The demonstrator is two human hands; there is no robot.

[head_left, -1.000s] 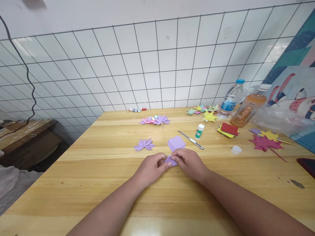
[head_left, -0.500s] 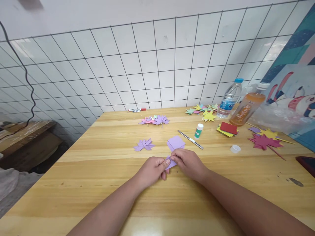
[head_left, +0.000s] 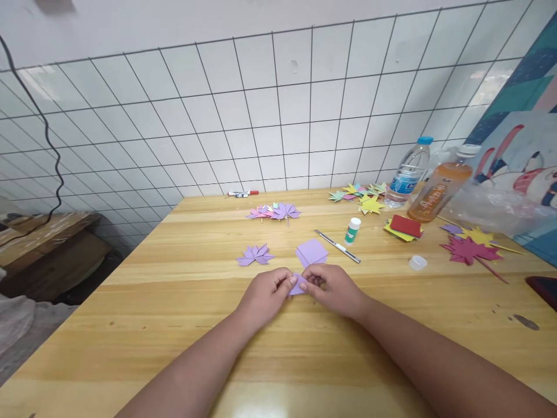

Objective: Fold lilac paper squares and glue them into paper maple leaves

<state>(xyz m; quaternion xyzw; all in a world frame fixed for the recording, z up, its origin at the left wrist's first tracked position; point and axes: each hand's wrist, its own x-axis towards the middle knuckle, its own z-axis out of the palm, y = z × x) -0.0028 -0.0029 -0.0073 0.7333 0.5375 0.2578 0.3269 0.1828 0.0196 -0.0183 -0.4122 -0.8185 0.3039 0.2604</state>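
Note:
A small folded piece of purple paper (head_left: 297, 286) is pinched between both hands, low over the wooden table. My left hand (head_left: 267, 295) is closed on its left side, thumb on top. At its right side, my right hand (head_left: 333, 289) is closed with thumb and fingertips on the paper; part of the paper is hidden by the fingers. Just beyond the hands lie stacked purple paper squares (head_left: 311, 252). To the left of them rests a purple folded paper leaf (head_left: 255, 255). A utility knife (head_left: 337, 246) and an upright glue stick (head_left: 352, 231) are to the right.
Paper leaves (head_left: 278, 212) lie in a cluster at the back, near markers (head_left: 242, 194). At right are a water bottle (head_left: 408, 174), an orange drink bottle (head_left: 444, 184), red and yellow paper (head_left: 404, 227), a clear cap (head_left: 418, 263) and a dark red leaf (head_left: 470, 249).
The purple paper has been turned and now lies flatter between the hands. My right hand has shifted its grip, its thumb now at the paper's right edge.

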